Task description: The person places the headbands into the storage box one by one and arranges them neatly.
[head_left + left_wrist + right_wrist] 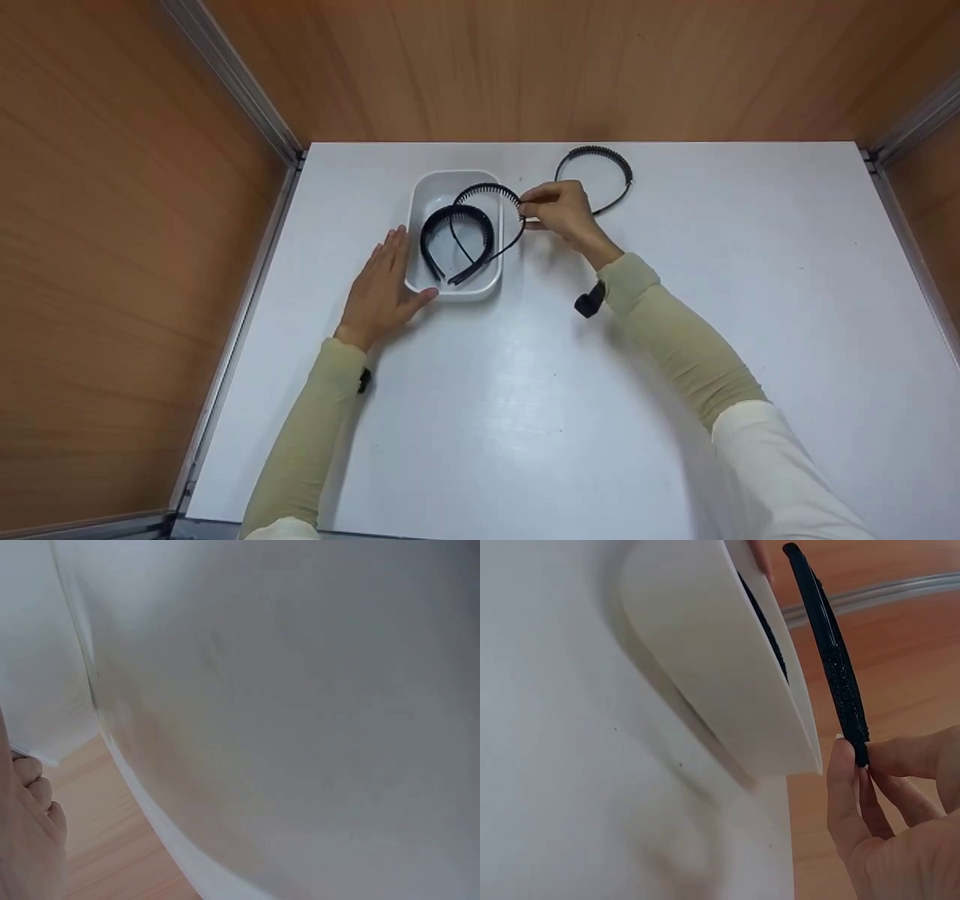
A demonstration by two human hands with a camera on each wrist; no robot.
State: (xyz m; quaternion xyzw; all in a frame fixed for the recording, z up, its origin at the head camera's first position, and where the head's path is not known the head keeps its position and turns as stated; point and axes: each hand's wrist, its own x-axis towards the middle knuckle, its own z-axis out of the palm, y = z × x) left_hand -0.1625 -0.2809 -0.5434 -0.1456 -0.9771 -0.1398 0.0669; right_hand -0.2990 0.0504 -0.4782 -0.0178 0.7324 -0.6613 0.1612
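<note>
A white plastic tub [454, 294] stands on the table with black headbands [428, 251] lying in it; how many overlap there I cannot tell. My right hand [564, 214] pinches one black toothed headband [487, 186] by its side, above the tub's right part. In the right wrist view the thumb and fingers of the right hand [900, 802] grip this headband [832, 660] beside the tub [697, 652]. My left hand [380, 292] rests along the tub's left wall, fingers straight and thumb at the front corner. The left wrist view shows the left hand [34, 832] only in part.
Another black headband [628, 176] lies on the white table [480, 420] behind the right hand, near the back edge. Wooden panels [525, 67] with metal edge strips [247, 90] stand at the back and sides.
</note>
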